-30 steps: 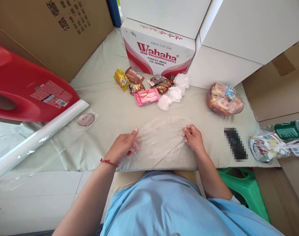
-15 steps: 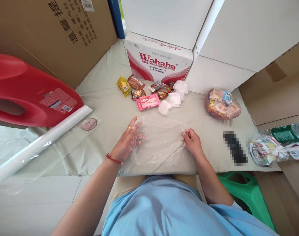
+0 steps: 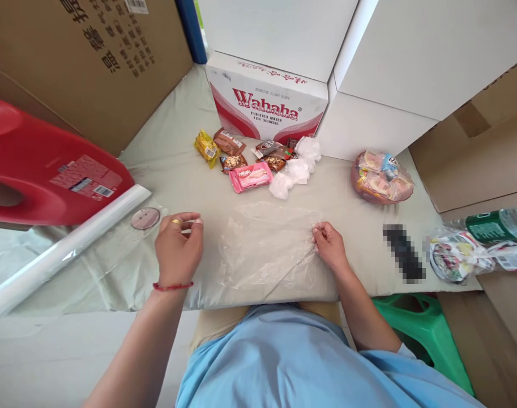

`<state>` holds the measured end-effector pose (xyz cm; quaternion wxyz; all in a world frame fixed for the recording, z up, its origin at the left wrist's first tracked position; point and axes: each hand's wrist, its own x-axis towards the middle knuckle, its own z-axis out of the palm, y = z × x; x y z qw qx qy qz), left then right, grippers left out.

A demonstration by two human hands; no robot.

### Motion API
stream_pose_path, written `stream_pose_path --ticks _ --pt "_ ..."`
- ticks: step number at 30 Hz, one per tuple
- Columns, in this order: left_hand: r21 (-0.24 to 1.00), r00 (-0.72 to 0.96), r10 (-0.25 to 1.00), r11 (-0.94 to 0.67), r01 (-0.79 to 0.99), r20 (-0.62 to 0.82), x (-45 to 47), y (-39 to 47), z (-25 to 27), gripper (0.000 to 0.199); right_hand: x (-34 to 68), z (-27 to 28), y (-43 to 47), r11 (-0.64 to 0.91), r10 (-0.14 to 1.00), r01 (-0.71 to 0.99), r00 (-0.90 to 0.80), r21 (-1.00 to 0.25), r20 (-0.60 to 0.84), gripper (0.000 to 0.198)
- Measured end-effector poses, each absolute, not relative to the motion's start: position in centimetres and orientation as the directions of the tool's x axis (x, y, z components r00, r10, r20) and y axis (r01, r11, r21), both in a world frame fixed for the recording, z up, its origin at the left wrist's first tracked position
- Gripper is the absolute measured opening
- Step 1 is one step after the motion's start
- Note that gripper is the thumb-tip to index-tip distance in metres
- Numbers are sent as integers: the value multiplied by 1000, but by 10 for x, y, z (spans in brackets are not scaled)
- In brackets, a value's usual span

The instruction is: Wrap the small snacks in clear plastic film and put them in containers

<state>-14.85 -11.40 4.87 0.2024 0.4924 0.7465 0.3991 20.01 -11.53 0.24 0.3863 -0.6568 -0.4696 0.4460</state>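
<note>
A thin sheet of clear plastic film (image 3: 266,249) lies crinkled on the cloth-covered table in front of me. My right hand (image 3: 328,245) pinches its right edge between thumb and fingers. To the left of the sheet and apart from it, my left hand (image 3: 179,246) is raised with its fingers curled and thumb against the forefinger; whatever it holds, if anything, is hidden. Beyond the film lie a pink wafer pack (image 3: 252,177), a yellow snack pack (image 3: 206,148), several brown snack packs (image 3: 230,143) and crumpled white plastic bundles (image 3: 298,170).
A long film roll (image 3: 67,252) and red jug (image 3: 54,158) stand left. The Wahaha carton (image 3: 266,105) is behind the snacks. A bowl of snacks (image 3: 382,178), a blurred dark object (image 3: 404,253) and a bottle (image 3: 496,225) are right; a green stool (image 3: 436,328) stands below.
My left hand has moved left, off the film, and its fingers have curled in. The reddish thing beside its palm is no longer visible. My right hand keeps its pinch.
</note>
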Motion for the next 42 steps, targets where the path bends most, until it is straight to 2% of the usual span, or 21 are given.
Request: stream_pose_path --ticks 1,3,5,6,9,12,14,16,19,22,24,27,29,31,33,35,38,42 --pt "756 -390 906 137 640 166 -142 -119 58 27 200 2 -114 -261 962 275 159 -925 -224 26" --pt "707 -139 968 -50 705 208 -125 -125 70 35 198 3 -112 -265 961 269 149 -926 -232 27" --pt "651 139 976 -214 728 166 -106 -124 68 43 198 6 -109 -268 960 244 144 -932 -239 30" --pt "611 217 969 -245 753 121 -98 -123 61 46 198 9 -109 -266 960 223 150 -938 -237 31" --pt "461 241 971 -208 863 -12 -84 -120 31 54 200 20 -111 -260 956 110 171 -959 -239 40" --pt "353 236 972 -221 909 0 -80 -123 8 58 204 32 -121 -310 947 17 89 -950 -308 59" --pt "318 234 972 -226 921 16 -80 -126 3 59 207 39 -129 -379 925 43 -13 -924 -380 82" --pt "307 229 973 -221 926 10 -81 -128 4 59 211 44 -137 -437 889 117 -95 -892 -448 90" --pt "314 230 973 -220 923 5 -81 -128 8 59 224 50 -143 -468 853 208 -148 -859 -501 68" --pt "328 239 971 -229 916 13 -81 -128 9 58 242 53 -143 -443 860 286 -133 -850 -493 49" --pt "332 244 970 -237 913 20 -81 -130 8 58 252 54 -141 -379 905 363 -46 -851 -423 41" --pt "339 237 971 -234 911 34 -78 -138 5 57 250 58 -136 -249 968 468 147 -848 -203 33" --pt "354 230 972 -230 907 44 -74 -146 5 57 234 61 -132 -143 985 525 161 -839 -67 30" --pt "371 228 972 -230 900 50 -71 -154 6 56 211 60 -127 28 999 597 11 -802 43 30" --pt "392 212 976 -216 894 54 -70 -157 11 56 186 54 -122 236 969 668 -215 -706 121 36" --pt "416 163 984 -178 892 71 -71 -153 18 57 165 42 -118 386 910 721 -399 -575 111 47" --pt "449 147 985 -170 877 86 -74 -132 27 58 149 24 -117 491 846 765 -533 -418 17 55" --pt "460 260 966 -237 856 15 -85 -93 22 57 151 12 -120 545 814 768 -581 -338 -10 55"
